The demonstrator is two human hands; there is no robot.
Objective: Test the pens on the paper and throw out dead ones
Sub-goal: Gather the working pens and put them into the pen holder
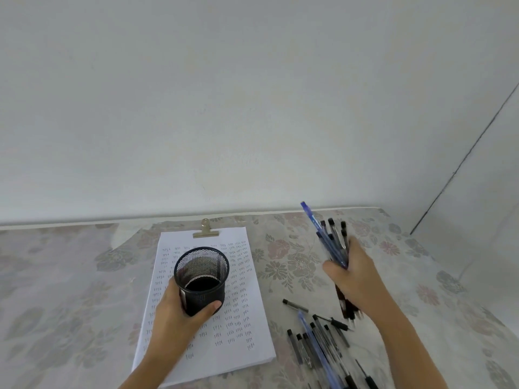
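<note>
Gripping a bundle of pens point(332, 245), the right hand point(355, 279) stands them upright over the table point(84, 290), while the left hand point(179, 307) wraps an empty mesh cup point(201, 279) above the paper point(247, 327), already filled with test marks. Sorting seems nearly done; next the bundle probably goes left into the cup, tips down. More pens point(317, 341) lie loose near the right

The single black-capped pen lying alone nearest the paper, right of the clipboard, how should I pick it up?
Pinch the lone pen mid-barrel from above, fingers on either long side. It lies flat on the floral cloth, apart from the loose pen pile, so its barrel is clear.
</note>
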